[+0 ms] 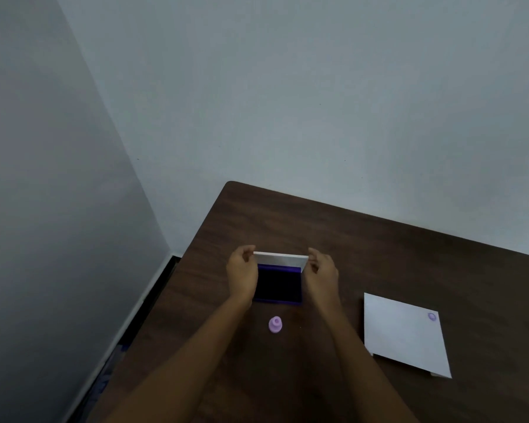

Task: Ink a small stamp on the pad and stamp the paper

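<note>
Bare grey-blue walls met in a corner behind a dark, wood-grained table (pixel 379 248), its top smooth and matt. Out in the middle sat the ink pad (pixel 278 285), a flat rectangular case with a deep purple bed, its white lid (pixel 280 259) tipped up along the far edge. The left hand (pixel 242 273) pinched the lid's left end and the right hand (pixel 322 270) its right end, fingers curled narrow around the corners. Whether the lid was going up or coming down, I could not tell.

Just near of the pad stood the stamp (pixel 275 325), a small lilac knob with a rounded base, upright and untouched. Well to the right lay the paper (pixel 406 334), a white square sheet lying flat, already carrying one faint purple round mark (pixel 431 316) in its far right corner.

By my reading, if another print was wanted, one hand needed to let go of the lid, take the stamp and press it squarely on the ink.
</note>
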A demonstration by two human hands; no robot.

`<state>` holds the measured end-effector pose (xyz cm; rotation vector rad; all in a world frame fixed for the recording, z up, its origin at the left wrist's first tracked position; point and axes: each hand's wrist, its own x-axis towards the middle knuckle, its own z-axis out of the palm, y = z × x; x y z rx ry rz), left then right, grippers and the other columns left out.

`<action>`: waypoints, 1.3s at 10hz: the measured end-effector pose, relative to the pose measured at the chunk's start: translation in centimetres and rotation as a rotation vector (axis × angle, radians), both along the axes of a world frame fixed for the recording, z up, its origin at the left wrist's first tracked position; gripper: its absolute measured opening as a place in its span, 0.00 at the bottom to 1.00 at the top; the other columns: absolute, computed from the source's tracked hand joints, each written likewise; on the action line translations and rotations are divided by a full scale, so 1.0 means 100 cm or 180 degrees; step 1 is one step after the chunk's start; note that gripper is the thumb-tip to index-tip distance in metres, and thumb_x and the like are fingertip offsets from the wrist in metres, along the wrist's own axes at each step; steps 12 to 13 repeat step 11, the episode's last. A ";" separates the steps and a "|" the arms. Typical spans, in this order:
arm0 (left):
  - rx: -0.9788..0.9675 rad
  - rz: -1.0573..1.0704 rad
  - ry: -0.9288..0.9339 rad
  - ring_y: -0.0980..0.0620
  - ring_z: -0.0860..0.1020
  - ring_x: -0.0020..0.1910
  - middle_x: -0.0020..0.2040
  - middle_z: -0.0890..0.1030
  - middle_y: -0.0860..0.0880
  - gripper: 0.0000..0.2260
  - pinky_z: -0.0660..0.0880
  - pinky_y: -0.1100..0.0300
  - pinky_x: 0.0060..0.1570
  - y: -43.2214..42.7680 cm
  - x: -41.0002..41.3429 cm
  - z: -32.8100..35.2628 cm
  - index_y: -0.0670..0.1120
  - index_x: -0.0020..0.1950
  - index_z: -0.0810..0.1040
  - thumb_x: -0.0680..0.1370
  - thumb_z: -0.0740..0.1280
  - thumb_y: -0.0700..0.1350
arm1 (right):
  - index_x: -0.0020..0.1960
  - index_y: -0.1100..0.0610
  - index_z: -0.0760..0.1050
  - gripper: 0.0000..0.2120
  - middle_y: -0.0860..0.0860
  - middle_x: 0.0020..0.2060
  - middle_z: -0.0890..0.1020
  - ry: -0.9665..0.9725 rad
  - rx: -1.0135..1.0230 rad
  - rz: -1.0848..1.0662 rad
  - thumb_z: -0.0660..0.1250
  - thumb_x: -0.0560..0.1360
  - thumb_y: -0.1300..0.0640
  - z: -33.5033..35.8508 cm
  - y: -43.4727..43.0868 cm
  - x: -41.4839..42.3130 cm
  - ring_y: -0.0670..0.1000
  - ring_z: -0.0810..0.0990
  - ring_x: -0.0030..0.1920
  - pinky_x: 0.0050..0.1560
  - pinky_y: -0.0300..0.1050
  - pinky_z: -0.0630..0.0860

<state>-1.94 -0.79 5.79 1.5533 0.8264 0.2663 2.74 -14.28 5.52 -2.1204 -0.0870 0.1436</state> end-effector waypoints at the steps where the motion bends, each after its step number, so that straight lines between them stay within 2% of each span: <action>1: 0.0075 0.0125 -0.0020 0.49 0.76 0.54 0.53 0.78 0.47 0.10 0.74 0.49 0.58 -0.007 -0.017 -0.005 0.45 0.56 0.76 0.77 0.60 0.36 | 0.63 0.62 0.71 0.18 0.59 0.58 0.74 -0.0121 -0.0110 -0.0003 0.58 0.74 0.69 -0.008 -0.006 -0.015 0.52 0.74 0.56 0.50 0.28 0.64; 2: 0.0187 0.0146 -0.0016 0.49 0.77 0.52 0.50 0.79 0.46 0.09 0.75 0.54 0.55 -0.016 -0.034 -0.014 0.44 0.53 0.77 0.77 0.60 0.35 | 0.60 0.63 0.74 0.16 0.60 0.56 0.74 -0.0165 -0.0274 0.0092 0.58 0.74 0.70 -0.018 -0.012 -0.031 0.48 0.72 0.52 0.49 0.27 0.63; 3: 0.0417 0.0077 0.0129 0.49 0.76 0.54 0.55 0.79 0.43 0.11 0.74 0.55 0.57 -0.022 -0.047 -0.024 0.43 0.54 0.77 0.77 0.60 0.33 | 0.58 0.65 0.74 0.15 0.59 0.57 0.73 -0.0144 -0.0416 0.0173 0.59 0.73 0.72 -0.030 -0.016 -0.044 0.46 0.72 0.51 0.53 0.28 0.64; 4: 0.0704 -0.0055 0.0228 0.47 0.75 0.58 0.58 0.78 0.42 0.13 0.71 0.55 0.58 -0.025 -0.055 -0.033 0.42 0.56 0.76 0.76 0.58 0.32 | 0.59 0.65 0.73 0.18 0.59 0.61 0.72 -0.0122 -0.0548 0.0200 0.57 0.72 0.73 -0.042 -0.016 -0.052 0.52 0.73 0.59 0.60 0.33 0.62; 5: 0.0919 -0.0270 0.0257 0.48 0.73 0.60 0.61 0.77 0.42 0.13 0.69 0.59 0.58 -0.027 -0.061 -0.042 0.41 0.59 0.75 0.77 0.57 0.32 | 0.63 0.64 0.70 0.20 0.59 0.66 0.69 -0.0025 -0.0676 0.0252 0.56 0.72 0.72 -0.049 -0.015 -0.058 0.53 0.67 0.66 0.64 0.34 0.57; 6: 0.1094 -0.0533 0.0377 0.48 0.72 0.63 0.64 0.74 0.42 0.15 0.68 0.59 0.61 -0.030 -0.066 -0.048 0.41 0.63 0.72 0.78 0.57 0.32 | 0.66 0.63 0.67 0.21 0.58 0.69 0.65 -0.0002 -0.0796 0.0365 0.56 0.74 0.71 -0.056 -0.015 -0.062 0.52 0.63 0.69 0.64 0.34 0.54; 7: 0.1365 -0.0760 0.0438 0.48 0.70 0.65 0.67 0.71 0.42 0.18 0.66 0.57 0.63 -0.029 -0.070 -0.054 0.42 0.66 0.69 0.78 0.56 0.32 | 0.68 0.62 0.64 0.22 0.57 0.71 0.63 -0.0150 -0.1101 0.0523 0.56 0.74 0.69 -0.063 -0.017 -0.064 0.53 0.61 0.71 0.68 0.38 0.56; 8: 0.1964 -0.1333 0.0681 0.50 0.65 0.68 0.73 0.62 0.45 0.23 0.63 0.59 0.65 -0.025 -0.074 -0.061 0.43 0.72 0.61 0.77 0.55 0.31 | 0.70 0.61 0.60 0.25 0.57 0.72 0.61 -0.0399 -0.1562 0.0743 0.56 0.74 0.68 -0.069 -0.021 -0.067 0.55 0.58 0.72 0.69 0.45 0.61; 9: 0.2565 -0.1663 0.0779 0.49 0.61 0.71 0.73 0.61 0.45 0.24 0.60 0.59 0.68 -0.018 -0.076 -0.064 0.42 0.72 0.59 0.77 0.57 0.33 | 0.68 0.62 0.64 0.26 0.61 0.69 0.67 -0.0592 -0.1884 0.0845 0.62 0.71 0.69 -0.073 -0.022 -0.067 0.59 0.65 0.69 0.66 0.49 0.66; 10: 0.3183 -0.1804 0.0601 0.43 0.77 0.58 0.58 0.79 0.39 0.22 0.74 0.54 0.56 -0.013 -0.071 -0.069 0.37 0.59 0.76 0.66 0.72 0.31 | 0.55 0.63 0.77 0.28 0.61 0.53 0.82 -0.0792 -0.2030 0.0810 0.76 0.55 0.69 -0.076 -0.024 -0.063 0.59 0.81 0.53 0.49 0.49 0.79; 11: 0.3460 -0.2023 0.0757 0.45 0.71 0.64 0.63 0.75 0.41 0.18 0.65 0.54 0.66 -0.015 -0.063 -0.057 0.38 0.63 0.72 0.73 0.66 0.36 | 0.49 0.63 0.80 0.21 0.60 0.47 0.84 -0.1036 -0.1891 0.0772 0.76 0.56 0.69 -0.072 -0.018 -0.060 0.58 0.83 0.48 0.46 0.50 0.80; 13: 0.3460 -0.2023 0.0757 0.45 0.71 0.64 0.63 0.75 0.41 0.18 0.65 0.54 0.66 -0.015 -0.063 -0.057 0.38 0.63 0.72 0.73 0.66 0.36 | 0.49 0.63 0.80 0.21 0.60 0.47 0.84 -0.1036 -0.1891 0.0772 0.76 0.56 0.69 -0.072 -0.018 -0.060 0.58 0.83 0.48 0.46 0.50 0.80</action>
